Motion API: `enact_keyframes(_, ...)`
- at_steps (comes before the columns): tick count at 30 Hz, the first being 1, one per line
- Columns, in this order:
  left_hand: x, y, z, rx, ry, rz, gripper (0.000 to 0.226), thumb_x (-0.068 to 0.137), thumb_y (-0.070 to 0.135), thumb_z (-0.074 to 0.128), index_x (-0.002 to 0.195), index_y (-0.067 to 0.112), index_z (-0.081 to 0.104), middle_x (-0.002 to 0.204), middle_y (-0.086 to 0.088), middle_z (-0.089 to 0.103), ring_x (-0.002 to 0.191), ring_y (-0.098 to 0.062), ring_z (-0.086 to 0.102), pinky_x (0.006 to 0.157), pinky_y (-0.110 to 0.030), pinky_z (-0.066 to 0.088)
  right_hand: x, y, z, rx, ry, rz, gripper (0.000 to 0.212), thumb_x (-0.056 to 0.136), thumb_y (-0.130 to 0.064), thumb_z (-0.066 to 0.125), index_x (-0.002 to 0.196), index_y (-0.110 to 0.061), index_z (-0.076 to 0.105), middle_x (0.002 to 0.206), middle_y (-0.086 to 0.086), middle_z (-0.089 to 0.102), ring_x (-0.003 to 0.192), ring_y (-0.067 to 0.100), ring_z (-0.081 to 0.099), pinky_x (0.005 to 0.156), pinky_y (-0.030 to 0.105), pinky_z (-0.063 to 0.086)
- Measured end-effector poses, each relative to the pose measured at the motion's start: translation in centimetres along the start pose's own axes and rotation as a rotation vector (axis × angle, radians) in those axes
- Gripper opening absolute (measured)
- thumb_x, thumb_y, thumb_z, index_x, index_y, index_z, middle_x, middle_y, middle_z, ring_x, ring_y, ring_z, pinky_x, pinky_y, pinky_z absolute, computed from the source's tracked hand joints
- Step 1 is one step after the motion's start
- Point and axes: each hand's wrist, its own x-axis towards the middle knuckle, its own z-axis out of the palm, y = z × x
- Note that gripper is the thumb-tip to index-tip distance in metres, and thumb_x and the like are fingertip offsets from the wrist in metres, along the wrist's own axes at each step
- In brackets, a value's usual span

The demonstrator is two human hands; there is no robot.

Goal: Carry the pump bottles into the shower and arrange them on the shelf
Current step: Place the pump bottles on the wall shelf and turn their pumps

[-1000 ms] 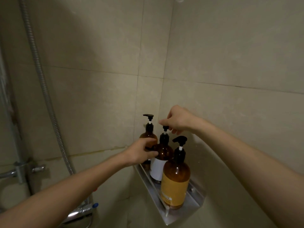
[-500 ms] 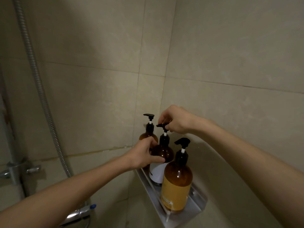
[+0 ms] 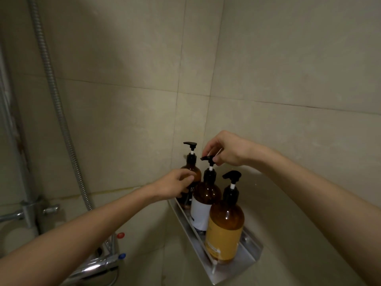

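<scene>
Three amber pump bottles stand in a row on the steel shelf (image 3: 249, 263). At mid-shelf, the right hand (image 3: 226, 147) pinches the pump head (image 3: 208, 157) of the white-labelled bottle (image 3: 206, 195). The left hand (image 3: 171, 184) hangs slack-fingered, gripping nothing, before the dark bottle (image 3: 194, 172) at the shelf's far end; whether they touch is unclear. The yellow-labelled bottle (image 3: 225, 230) occupies the near end.

Three pump bottles fill the corner shelf (image 3: 193, 238) in a close row: far bottle (image 3: 193, 166), middle bottle (image 3: 203, 207), near bottle (image 3: 225, 230), with tiled wall (image 3: 288, 131) tight on their right. Room lies above the pump heads (image 3: 232, 174), where the right hand (image 3: 224, 148) pinches the middle one, and left of the shelf; shower hose (image 3: 59, 108) and mixer tap (image 3: 99, 263) stand well left.
</scene>
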Motion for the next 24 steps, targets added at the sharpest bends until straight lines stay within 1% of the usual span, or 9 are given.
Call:
enact_keyframes(4,-0.1,-0.8,0.2,-0.003,-0.086,0.029,0.045,0.095,0.027,0.051,0.138,0.020,0.043,0.132,-0.004,0.055,0.113,-0.016,0.056,0.082,-0.026,0.051,0.1,0.2,0.3,0.002,0.020,-0.005,0.041,0.083,0.008,0.059,0.082,-0.032,0.066,0.092,-0.004,0.064,0.085,0.010,0.065,0.072,0.024,0.057)
enact_keyframes(6,0.0,-0.9,0.6,0.038,-0.117,0.089,0.052,0.089,0.028,0.060,0.137,0.018,0.044,0.130,-0.002,0.057,0.116,-0.014,0.055,0.086,-0.027,0.052,0.2,0.3,0.3,-0.001,0.032,-0.019,0.041,0.083,0.008,0.059,0.082,-0.033,0.066,0.093,-0.005,0.064,0.085,0.007,0.064,0.072,0.021,0.056)
enact_keyframes(8,0.2,-1.1,1.2,0.064,-0.098,0.132,0.058,0.083,0.025,0.068,0.135,0.014,0.047,0.128,-0.004,0.059,0.114,-0.013,0.057,0.095,-0.031,0.049,0.2,0.4,0.3,-0.001,0.045,-0.027,0.043,0.083,0.008,0.059,0.081,-0.035,0.066,0.094,-0.006,0.064,0.086,0.006,0.064,0.071,0.018,0.054)
enact_keyframes(12,0.4,-1.3,1.6,0.080,-0.045,0.128,0.064,0.078,0.026,0.073,0.135,0.016,0.046,0.126,-0.003,0.058,0.104,-0.010,0.060,0.089,-0.026,0.051,0.0,0.4,0.4,0.004,0.054,-0.029,0.044,0.083,0.008,0.059,0.080,-0.035,0.065,0.092,-0.007,0.064,0.083,0.003,0.062,0.068,0.014,0.053)
enact_keyframes(15,0.5,-1.3,1.8,0.103,0.009,0.118,0.061,0.073,0.028,0.077,0.127,0.017,0.051,0.116,-0.002,0.062,0.101,-0.013,0.062,0.091,-0.035,0.053,-0.1,0.3,0.4,0.001,0.056,-0.027,0.044,0.083,0.009,0.058,0.080,-0.034,0.066,0.092,-0.006,0.064,0.084,0.004,0.062,0.068,0.014,0.053)
enact_keyframes(17,0.5,-1.0,2.1,0.172,0.061,0.098,0.061,0.068,0.035,0.079,0.121,0.018,0.053,0.108,-0.001,0.064,0.096,-0.014,0.062,0.086,-0.038,0.055,-0.2,0.3,0.4,0.006,0.057,-0.026,0.044,0.083,0.010,0.058,0.078,-0.033,0.066,0.093,-0.005,0.065,0.085,0.006,0.063,0.068,0.015,0.053)
enact_keyframes(19,0.6,-0.6,2.4,0.188,0.091,0.089,0.053,0.069,0.042,0.077,0.111,0.019,0.056,0.100,-0.001,0.066,0.089,-0.015,0.064,0.080,-0.037,0.057,-0.4,0.5,0.3,0.017,0.063,-0.030,0.044,0.082,0.011,0.059,0.078,-0.033,0.066,0.092,-0.004,0.065,0.087,0.009,0.063,0.073,0.019,0.054)
enact_keyframes(21,0.4,-0.1,2.2,0.064,0.078,0.042,0.038,0.078,0.048,0.066,0.102,0.019,0.058,0.096,-0.003,0.068,0.085,-0.018,0.066,0.074,-0.035,0.058,-0.5,0.6,0.3,0.020,0.062,-0.036,0.044,0.082,0.011,0.059,0.079,-0.032,0.067,0.092,-0.004,0.066,0.089,0.010,0.063,0.078,0.024,0.056)
enact_keyframes(24,0.4,0.1,1.2,-0.125,0.021,-0.108,0.029,0.094,0.041,0.045,0.107,0.019,0.059,0.099,-0.005,0.067,0.088,-0.020,0.067,0.078,-0.036,0.058,-0.5,0.7,0.3,0.028,0.062,-0.032,0.043,0.082,0.010,0.060,0.080,-0.031,0.068,0.091,-0.005,0.067,0.089,0.010,0.064,0.079,0.026,0.056)
